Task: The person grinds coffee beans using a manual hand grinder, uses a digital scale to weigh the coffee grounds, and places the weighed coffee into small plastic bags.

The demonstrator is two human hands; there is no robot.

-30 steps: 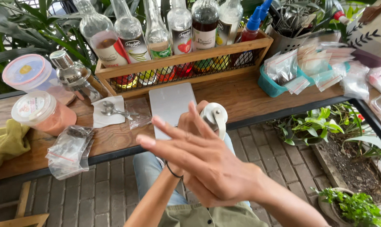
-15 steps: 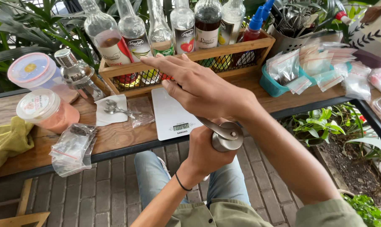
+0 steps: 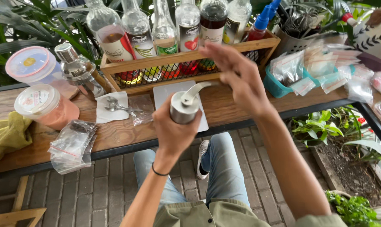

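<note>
A steel hand grinder [image 3: 184,107] is held upright in front of me, above the table's near edge. My left hand [image 3: 174,130] is wrapped around its cylinder body. Its bent crank arm [image 3: 197,88] reaches up and to the right, and my right hand [image 3: 236,77] grips the far end of it, covering the knob. A white flat scale [image 3: 169,94] lies on the wooden table [image 3: 119,134] just behind the grinder.
A wooden crate [image 3: 173,67] of syrup bottles stands at the back. To the left are a steel shaker [image 3: 75,67], two pink-lidded tubs [image 3: 43,105], spoons on a napkin [image 3: 112,106], a plastic bag [image 3: 72,145] and a yellow cloth [image 3: 3,134]. A teal tray [image 3: 278,86] of sachets sits right.
The right hand has swept the crank round from near me, over the grinder, to the far right side. The left hand has kept hold of the body, which rose slightly in view.
</note>
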